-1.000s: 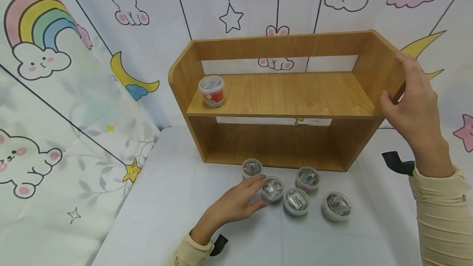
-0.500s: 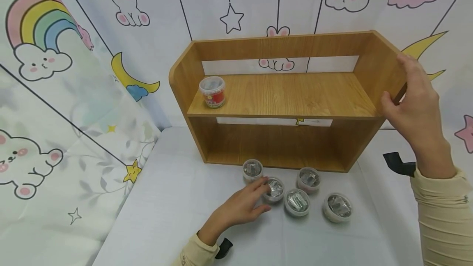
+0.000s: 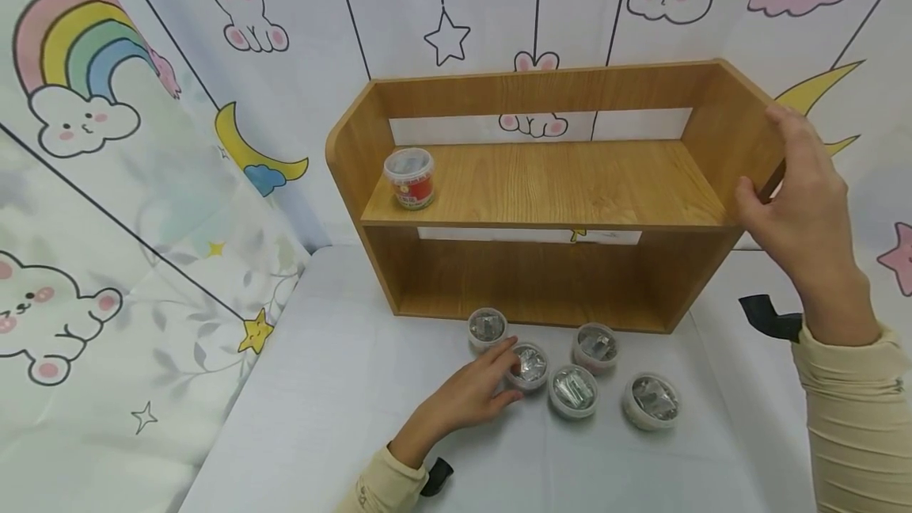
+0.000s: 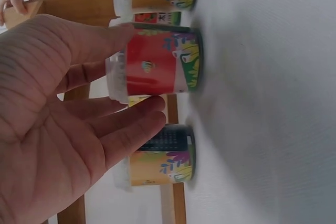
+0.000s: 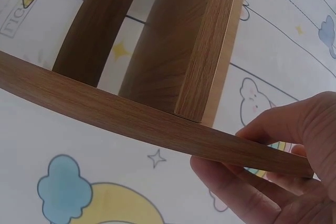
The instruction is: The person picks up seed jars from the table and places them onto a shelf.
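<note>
My left hand [image 3: 466, 394] reaches round a small round plastic tub [image 3: 530, 366], with thumb and fingers on opposite sides of it. In the left wrist view that tub [image 4: 152, 64] shows a red label and a clear lid partly covered by my thumb. My right hand [image 3: 808, 204] grips the right side panel of a two-tier wooden shelf [image 3: 570, 180]. The right wrist view has the panel's edge [image 5: 157, 129] between my thumb and fingers. Another red-labelled tub [image 3: 409, 179] stands at the left end of the upper tier.
Several more lidded tubs stand on the white tabletop [image 3: 321, 402] before the shelf: one [image 3: 488, 326] by its front edge, others [image 3: 573, 391] to the right, with one [image 3: 651, 400] farthest right. A cartoon-printed backdrop [image 3: 299, 22] hangs behind.
My left hand has shifted slightly right, farther over the tub by its fingertips. The right hand keeps its place on the shelf's side, and the tubs stay where they were.
</note>
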Available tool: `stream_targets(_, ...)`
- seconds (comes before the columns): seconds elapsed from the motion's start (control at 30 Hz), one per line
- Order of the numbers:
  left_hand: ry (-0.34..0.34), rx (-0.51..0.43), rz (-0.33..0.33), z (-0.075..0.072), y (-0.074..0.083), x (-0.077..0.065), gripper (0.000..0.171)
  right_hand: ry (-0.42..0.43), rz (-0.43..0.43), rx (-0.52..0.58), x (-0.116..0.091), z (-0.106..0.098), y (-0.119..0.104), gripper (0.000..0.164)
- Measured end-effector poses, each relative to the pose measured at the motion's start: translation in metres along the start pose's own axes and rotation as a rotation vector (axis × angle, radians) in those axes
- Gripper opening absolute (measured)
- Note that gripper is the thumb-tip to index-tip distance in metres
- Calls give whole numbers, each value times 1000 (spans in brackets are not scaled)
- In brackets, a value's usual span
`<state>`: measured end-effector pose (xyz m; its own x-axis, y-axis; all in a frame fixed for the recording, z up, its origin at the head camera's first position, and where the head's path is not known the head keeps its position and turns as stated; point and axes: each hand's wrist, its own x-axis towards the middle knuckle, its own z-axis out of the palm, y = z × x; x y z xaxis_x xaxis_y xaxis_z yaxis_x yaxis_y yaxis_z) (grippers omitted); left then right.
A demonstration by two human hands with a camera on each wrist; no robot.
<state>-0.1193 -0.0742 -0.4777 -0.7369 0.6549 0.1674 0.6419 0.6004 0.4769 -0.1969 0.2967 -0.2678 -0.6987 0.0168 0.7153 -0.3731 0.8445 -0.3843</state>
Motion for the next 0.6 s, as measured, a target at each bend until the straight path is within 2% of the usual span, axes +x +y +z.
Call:
stream_targets(0.23,25,11,2,5,-3,2,23,3,-20,1,1,0,1,78)
stream_targets(0.6,11,5,-9,2,0,2,23,1,-14,14,1,-1,2,78)
